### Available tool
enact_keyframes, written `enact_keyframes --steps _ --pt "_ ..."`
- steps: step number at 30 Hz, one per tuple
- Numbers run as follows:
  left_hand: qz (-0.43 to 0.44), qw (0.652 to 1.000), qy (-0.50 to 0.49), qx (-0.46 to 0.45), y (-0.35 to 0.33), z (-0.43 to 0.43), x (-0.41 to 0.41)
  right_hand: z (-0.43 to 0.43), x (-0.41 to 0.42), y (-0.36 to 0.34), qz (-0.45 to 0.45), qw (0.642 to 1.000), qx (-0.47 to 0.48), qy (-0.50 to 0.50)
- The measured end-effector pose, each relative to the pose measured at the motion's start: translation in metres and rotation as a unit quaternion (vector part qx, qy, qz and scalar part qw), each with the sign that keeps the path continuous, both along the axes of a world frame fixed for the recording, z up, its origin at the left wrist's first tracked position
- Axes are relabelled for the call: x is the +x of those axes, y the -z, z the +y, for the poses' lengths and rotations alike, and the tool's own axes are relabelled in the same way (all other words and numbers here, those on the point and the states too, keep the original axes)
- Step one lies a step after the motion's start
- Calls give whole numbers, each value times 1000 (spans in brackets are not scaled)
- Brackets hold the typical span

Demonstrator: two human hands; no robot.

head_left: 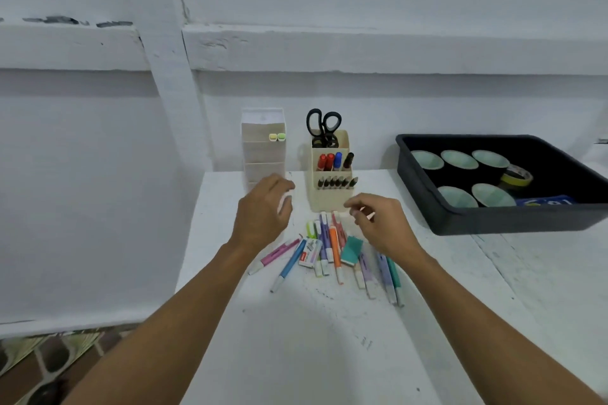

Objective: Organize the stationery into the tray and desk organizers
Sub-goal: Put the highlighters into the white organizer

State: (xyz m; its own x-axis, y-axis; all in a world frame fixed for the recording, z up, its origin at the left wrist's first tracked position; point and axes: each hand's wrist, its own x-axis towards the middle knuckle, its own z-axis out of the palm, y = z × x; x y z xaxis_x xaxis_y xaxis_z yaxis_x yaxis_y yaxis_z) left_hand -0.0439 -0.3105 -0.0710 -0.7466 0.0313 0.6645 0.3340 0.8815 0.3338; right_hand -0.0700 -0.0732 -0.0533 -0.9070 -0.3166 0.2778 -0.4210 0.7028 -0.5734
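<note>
Several pastel highlighters and pens lie in a loose pile on the white table, with a teal eraser and a small staples box among them. My left hand hovers left of the pile and grips a white object, in front of the white tiered organizer, which holds two green highlighters. My right hand is above the pile's right side and pinches a thin light pen. The beige organizer holds scissors, markers and dark pens.
A black tray at the right overhangs the table edge and holds several tape rolls, a yellow tape roll and a blue packet. White wall stands behind the organizers. The table's left edge drops to a tiled floor.
</note>
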Motion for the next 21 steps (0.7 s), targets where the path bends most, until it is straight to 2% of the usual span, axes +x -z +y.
enact_keyframes --steps 5,8,11,14,21 --pt "-141 988 54 -25 17 50 14 56 1 28 -84 991 21 101" --pt "-198 973 105 -50 20 79 18 73 8 39 -113 988 54 93" --pt "-248 949 132 -144 27 103 19 68 13 46 -125 986 94 61" --pt "-252 940 107 -204 36 112 17 62 13 48 -136 982 109 67" --pt "-249 947 3 -201 37 121 18 59 9 47 -110 977 165 72"
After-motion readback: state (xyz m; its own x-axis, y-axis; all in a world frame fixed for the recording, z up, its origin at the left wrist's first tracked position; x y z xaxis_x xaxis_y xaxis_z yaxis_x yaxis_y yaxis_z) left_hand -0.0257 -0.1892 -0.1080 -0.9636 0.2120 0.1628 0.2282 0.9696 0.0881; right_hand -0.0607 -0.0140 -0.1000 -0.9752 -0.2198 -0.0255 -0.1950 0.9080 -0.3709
